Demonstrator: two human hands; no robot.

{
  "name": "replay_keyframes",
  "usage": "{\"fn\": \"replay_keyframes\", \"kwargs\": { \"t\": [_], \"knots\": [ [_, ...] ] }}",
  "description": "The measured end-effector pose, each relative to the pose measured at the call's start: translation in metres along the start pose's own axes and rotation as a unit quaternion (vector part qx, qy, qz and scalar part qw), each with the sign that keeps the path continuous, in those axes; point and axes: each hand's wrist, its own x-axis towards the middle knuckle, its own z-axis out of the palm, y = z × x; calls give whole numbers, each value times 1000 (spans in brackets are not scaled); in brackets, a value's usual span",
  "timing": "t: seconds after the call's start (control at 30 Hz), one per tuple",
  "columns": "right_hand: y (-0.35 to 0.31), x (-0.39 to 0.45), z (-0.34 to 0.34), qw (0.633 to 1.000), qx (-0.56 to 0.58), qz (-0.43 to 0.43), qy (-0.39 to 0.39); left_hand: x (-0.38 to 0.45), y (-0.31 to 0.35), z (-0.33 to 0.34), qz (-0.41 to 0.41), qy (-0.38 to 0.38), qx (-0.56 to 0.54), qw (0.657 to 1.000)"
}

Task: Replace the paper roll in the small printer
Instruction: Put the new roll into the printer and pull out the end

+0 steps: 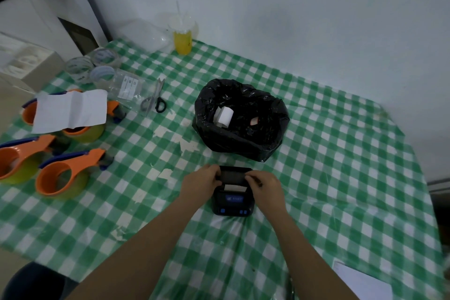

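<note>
printer: the printer (233,200) sits on the near middle of the table (341,178), its lid (235,174) raised and tilted to the far side, with white paper (235,187) showing in the open bay.
left hand: the left hand (203,181) has its fingers curled onto the left edge of the lid, grasping it.
right hand: the right hand (264,184) pinches the lid's right edge; its fingertips are partly hidden, so how firm the grip is I cannot tell.
step: likely closing the lid over a seated roll (a judgement, not something seen).
risk, paper: if the loose end does not lie out across the slot, the lid may trap it inside and the feed could jam.
risk, lid: uneven pressure from the two hands could latch one side only.
risk, slide: the glossy cloth may let the printer skid toward the near edge under a push.
bag: a black bag (241,119) stands just beyond the printer, holding a white roll (225,115) (probably the old one); it leaves the lid little room on the far side.
left side: orange dispensers (58,175), a sheet (70,109), tape rolls (102,73) and scissors (155,97) lie well apart from the hands.
far edge: a yellow cup (182,41), out of the way.
</note>
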Motion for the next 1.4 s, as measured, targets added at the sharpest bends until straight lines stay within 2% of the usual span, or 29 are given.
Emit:
{"fn": "replay_keyframes", "kwargs": {
  "t": [0.07,0.17,0.3,0.43,0.53,0.6,0.7,0.8,1.0,1.13,1.23,1.37,1.4],
  "knots": [
    [-3,13,-9,998,-5,46,-34,4,3,-5,-11,-21,9,1000],
    [-12,33,-19,982,-23,92,-165,12,9,-15,-42,-65,26,997],
    [-24,49,-21,952,-146,34,-268,24,9,-21,-72,-102,9,992],
    [-32,58,-17,936,-184,40,-296,28,8,-21,-94,-107,12,990],
    [-27,59,-21,946,-136,48,-292,29,12,-19,-93,-109,31,989],
    [-18,52,-22,960,-77,70,-259,30,13,-18,-91,-108,47,989],
    [-3,34,-16,979,32,128,-157,29,11,-15,-89,-109,59,988],
    [9,21,-12,979,96,168,-63,29,12,-11,-72,-104,93,988],
    [17,3,-7,969,147,198,-15,26,14,-6,-54,-102,128,985],
    [15,0,-7,964,161,210,3,23,11,-12,-85,-103,49,990],
    [9,10,-8,961,161,227,-13,19,6,-12,-94,-89,-17,991],
    [4,26,-13,925,153,296,-180,15,1,-5,-84,-62,-101,989],
    [4,28,-14,925,132,299,-192,16,-1,-5,-88,-62,-120,987]
  ]
}}
